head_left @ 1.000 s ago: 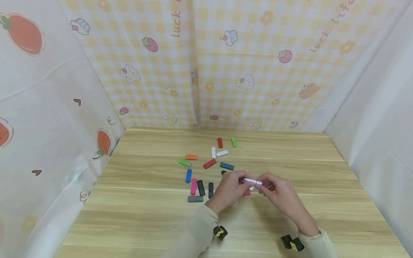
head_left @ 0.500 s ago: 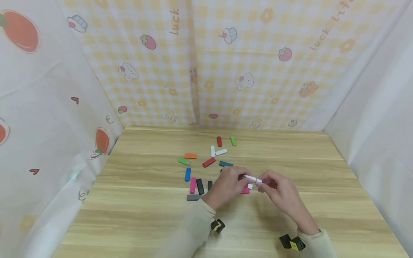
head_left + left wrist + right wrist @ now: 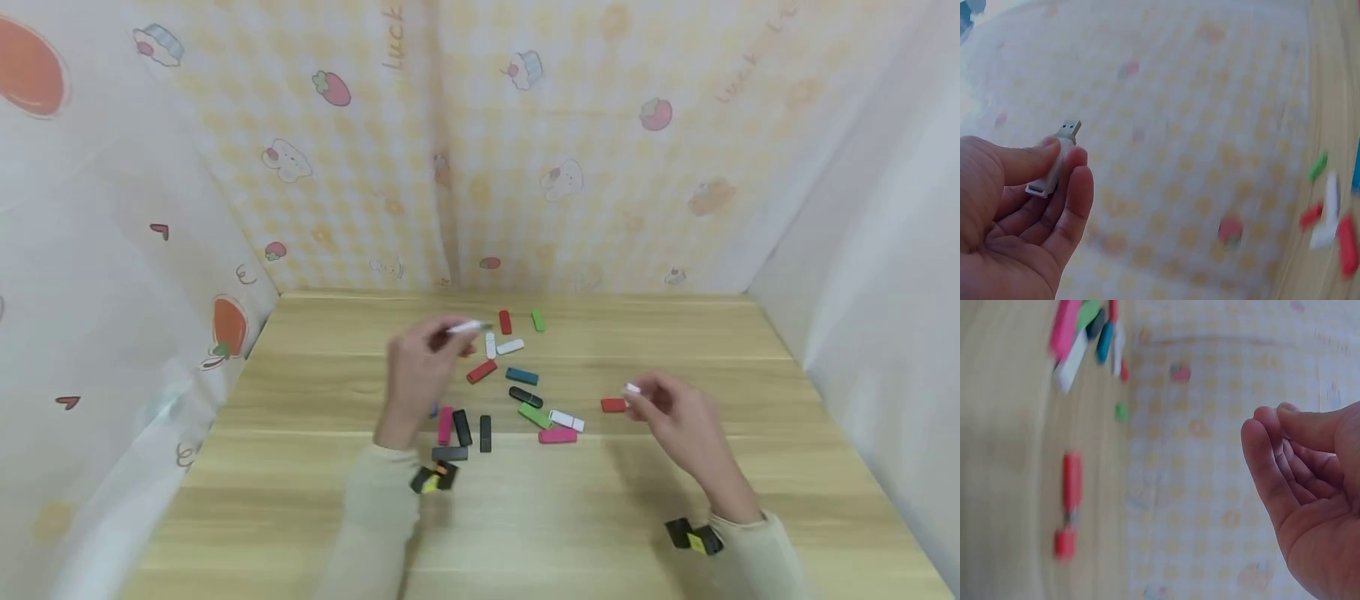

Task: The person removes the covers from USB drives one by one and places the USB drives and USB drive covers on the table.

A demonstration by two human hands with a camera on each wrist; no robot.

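In my left hand [image 3: 417, 371] I pinch a white USB stick [image 3: 1054, 165] between thumb and fingers, its metal plug [image 3: 1070, 128] bare and pointing away from the palm. This hand is held up over the left part of the scattered sticks. Off to the right, the fingertips of my right hand [image 3: 681, 421] pinch a small white cap [image 3: 632, 389]; the right wrist view hides it behind the fingers. Close to that hand lies a red USB stick [image 3: 1072, 481] on the table, with a red cap [image 3: 1065, 544] at its plug end.
Several USB sticks lie on the wooden table [image 3: 300, 500], among them a teal one [image 3: 522, 376], a pink one [image 3: 558, 436], a white one [image 3: 566, 420] and a grey one [image 3: 450, 453]. A patterned cloth [image 3: 510, 208] hangs behind the table.
My hands were together on the white USB stick and have come apart. The left moved left and farther away with the stick; the right moved slightly right with the cap.
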